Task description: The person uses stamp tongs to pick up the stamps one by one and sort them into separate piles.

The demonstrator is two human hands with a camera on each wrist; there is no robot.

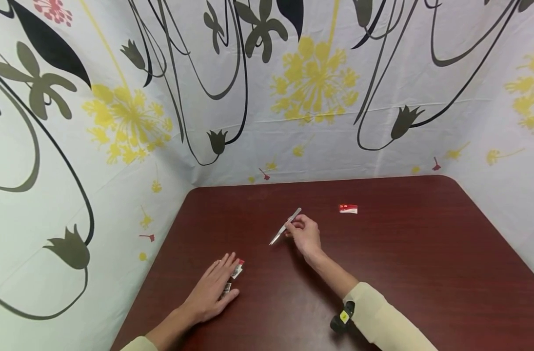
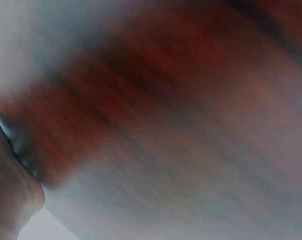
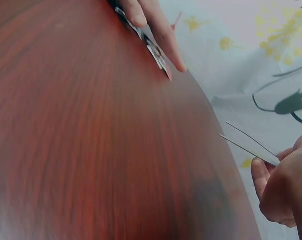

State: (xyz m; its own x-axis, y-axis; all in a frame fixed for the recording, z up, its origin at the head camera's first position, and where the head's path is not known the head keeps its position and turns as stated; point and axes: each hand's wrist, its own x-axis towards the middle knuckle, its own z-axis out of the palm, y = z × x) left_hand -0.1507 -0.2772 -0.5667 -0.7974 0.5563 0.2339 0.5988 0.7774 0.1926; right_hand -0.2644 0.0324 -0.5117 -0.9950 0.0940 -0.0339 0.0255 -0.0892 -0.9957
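Observation:
My right hand pinches a pair of silver tweezers above the middle of the table. Their tips point toward the left hand, and the right wrist view shows the two prongs apart. My left hand lies palm down at the table's left side, fingers straight. From under it show small flat pieces: a white one with a red end by the fingertips and a white one with dark print near the thumb. The hand hides the rest of them. The left wrist view is mostly blurred.
A small flat red-and-white packet lies toward the table's back edge, right of the tweezers. The dark red wooden table has rounded back corners. Behind it and to the left hangs a white patterned cloth. A black device sits on the right wrist.

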